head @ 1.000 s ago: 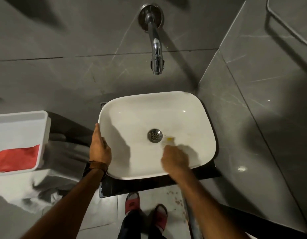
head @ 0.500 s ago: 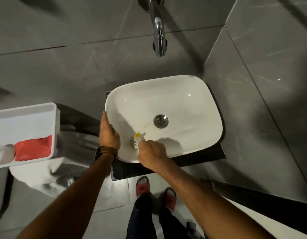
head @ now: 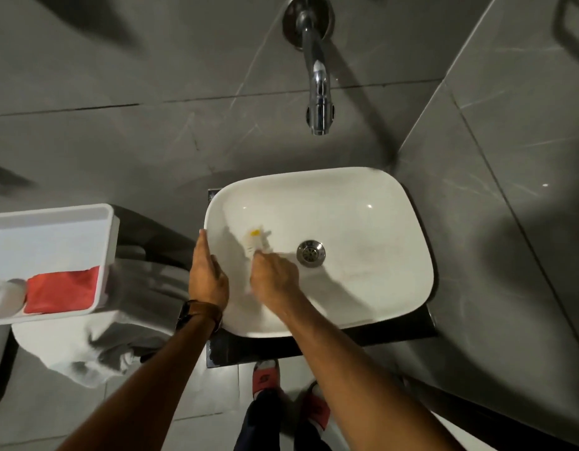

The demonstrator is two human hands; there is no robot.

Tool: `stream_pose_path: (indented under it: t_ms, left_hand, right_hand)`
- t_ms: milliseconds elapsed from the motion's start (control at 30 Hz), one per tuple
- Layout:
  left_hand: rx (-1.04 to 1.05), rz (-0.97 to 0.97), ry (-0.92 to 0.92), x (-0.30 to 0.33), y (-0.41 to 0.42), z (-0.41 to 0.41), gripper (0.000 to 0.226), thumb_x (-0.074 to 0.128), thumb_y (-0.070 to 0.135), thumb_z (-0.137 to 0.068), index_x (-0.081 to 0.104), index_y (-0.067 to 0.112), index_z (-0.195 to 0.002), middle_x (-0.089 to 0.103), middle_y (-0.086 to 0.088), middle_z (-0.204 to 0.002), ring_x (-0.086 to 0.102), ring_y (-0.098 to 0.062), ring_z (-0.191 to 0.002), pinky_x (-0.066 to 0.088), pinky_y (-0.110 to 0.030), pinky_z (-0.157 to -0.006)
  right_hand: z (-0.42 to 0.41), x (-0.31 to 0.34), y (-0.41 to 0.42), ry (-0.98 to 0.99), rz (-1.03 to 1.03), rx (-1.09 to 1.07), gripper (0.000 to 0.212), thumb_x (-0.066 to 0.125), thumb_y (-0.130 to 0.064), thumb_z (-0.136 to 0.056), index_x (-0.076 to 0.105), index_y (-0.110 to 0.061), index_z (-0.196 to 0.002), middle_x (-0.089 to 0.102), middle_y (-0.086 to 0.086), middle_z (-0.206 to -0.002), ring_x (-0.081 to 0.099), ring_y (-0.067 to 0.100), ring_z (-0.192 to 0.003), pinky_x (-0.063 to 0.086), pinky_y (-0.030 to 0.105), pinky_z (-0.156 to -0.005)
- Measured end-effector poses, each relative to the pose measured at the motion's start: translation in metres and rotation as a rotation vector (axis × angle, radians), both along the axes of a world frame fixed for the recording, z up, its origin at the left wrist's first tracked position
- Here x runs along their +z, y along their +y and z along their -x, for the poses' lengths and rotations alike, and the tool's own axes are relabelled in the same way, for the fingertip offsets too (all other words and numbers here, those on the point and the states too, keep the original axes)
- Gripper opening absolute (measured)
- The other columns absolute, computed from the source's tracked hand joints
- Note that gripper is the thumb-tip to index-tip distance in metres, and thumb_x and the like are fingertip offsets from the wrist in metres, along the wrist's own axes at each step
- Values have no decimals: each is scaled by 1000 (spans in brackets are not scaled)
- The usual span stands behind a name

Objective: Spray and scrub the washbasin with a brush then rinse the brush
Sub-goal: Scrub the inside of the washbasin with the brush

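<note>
My right hand (head: 273,279) is clamped on the brush (head: 256,239), its bristles against the left inner wall of the washbasin (head: 372,288); my left hand (head: 206,271) lies spread flat over the left rim, gripping nothing. Scrubbing looks mid-way; the tap (head: 320,102) runs dry, so rinsing the brush is not yet done.

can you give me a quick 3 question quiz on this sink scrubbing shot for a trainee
1. True or false: water is running from the tap.
2. Which hand holds the brush? A) left B) right
3. Fill in: the left hand rests on the washbasin's ____.

Key: 1. False, no stream shows. 2. B, the right hand. 3. rim, on its left side.
</note>
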State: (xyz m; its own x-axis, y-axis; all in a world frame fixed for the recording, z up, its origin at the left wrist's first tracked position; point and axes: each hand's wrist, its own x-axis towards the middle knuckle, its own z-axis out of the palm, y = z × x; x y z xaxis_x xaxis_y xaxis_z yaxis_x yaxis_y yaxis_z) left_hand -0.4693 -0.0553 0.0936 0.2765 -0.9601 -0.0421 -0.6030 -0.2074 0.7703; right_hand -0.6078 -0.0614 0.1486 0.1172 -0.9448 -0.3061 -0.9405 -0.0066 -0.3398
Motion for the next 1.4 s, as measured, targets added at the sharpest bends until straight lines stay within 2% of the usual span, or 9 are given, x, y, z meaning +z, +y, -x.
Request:
stream_pose_path:
  t_ms: [167, 300, 433, 567, 733, 900, 1033, 1200, 1400]
  left_hand:
    - [3, 3, 0, -7, 0, -3, 60, 36, 8, -100, 18, 23, -155, 34, -6, -157, 43, -24, -134, 34, -28, -104]
    - [18, 11, -14, -6, -2, -2, 60, 37, 6, -100, 19, 21, -155, 35, -7, -156, 45, -26, -134, 34, -27, -104]
    - [13, -10, -9, -5, -1, -2, 60, 37, 7, -100, 17, 23, -155, 34, -8, -157, 46, -30, -133, 38, -32, -101]
    - [10, 4, -16, -8, -2, -3, 59, 36, 9, -100, 18, 24, -155, 34, -6, -156, 45, -27, -133, 35, -28, -102]
    - [25, -19, 1, -7, -2, -2, 60, 36, 9, -101, 17, 29, -154, 36, -5, -155, 47, -27, -132, 40, -35, -106]
    - [24, -37, 6, -2, -1, 0, 60, 36, 9, -101, 16, 30, -154, 35, -5, -156, 47, -28, -133, 42, -44, -108]
    - [22, -34, 3, -2, 0, 0, 59, 36, 11, -102, 16, 30, -154, 35, -5, -156, 47, -29, -132, 43, -44, -106]
    - [32, -46, 26, -2, -1, 0, 60, 37, 12, -102, 16, 30, -155, 36, -5, -155, 49, -27, -129, 44, -43, -104]
    - [33, -56, 2, -3, 0, 0, 61, 37, 12, -101, 15, 31, -154, 37, -8, -154, 50, -30, -128, 48, -45, -101]
  right_hand:
    - [97, 0, -19, 228, -133, -386, 22, 55, -20, -99, 67, -14, -116, 72, 8, -117, 69, 27, -109, 54, 34, -84]
    - [89, 5, 34, 259, -316, -152, 33, 48, -14, -95, 62, -14, -124, 68, 10, -126, 66, 30, -115, 52, 38, -90]
    - [-9, 17, 32, -18, -267, 75, 24, 50, -11, -94, 70, -9, -107, 74, 15, -110, 71, 38, -103, 53, 41, -84]
    - [21, 14, -40, 171, 22, -74, 19, 58, -15, -95, 72, -11, -107, 76, 9, -104, 74, 28, -97, 55, 33, -77]
    - [141, 3, 3, 358, -240, -270, 27, 45, -16, -99, 62, -17, -121, 66, 6, -127, 64, 26, -117, 51, 36, -91]
    - [56, 3, 49, 155, -289, 18, 27, 48, -13, -92, 68, -13, -111, 74, 10, -112, 72, 32, -103, 53, 36, -82]
    - [47, -6, -12, 234, -97, -33, 31, 49, -9, -98, 64, -10, -125, 71, 10, -120, 67, 31, -111, 54, 37, -83]
    - [95, 1, 27, 331, -227, -116, 26, 50, -11, -97, 69, -19, -114, 73, 4, -117, 71, 25, -106, 53, 34, -82]
    - [-3, -3, 38, 63, -175, 124, 24, 52, -7, -95, 71, -6, -108, 75, 17, -104, 72, 36, -91, 49, 39, -70]
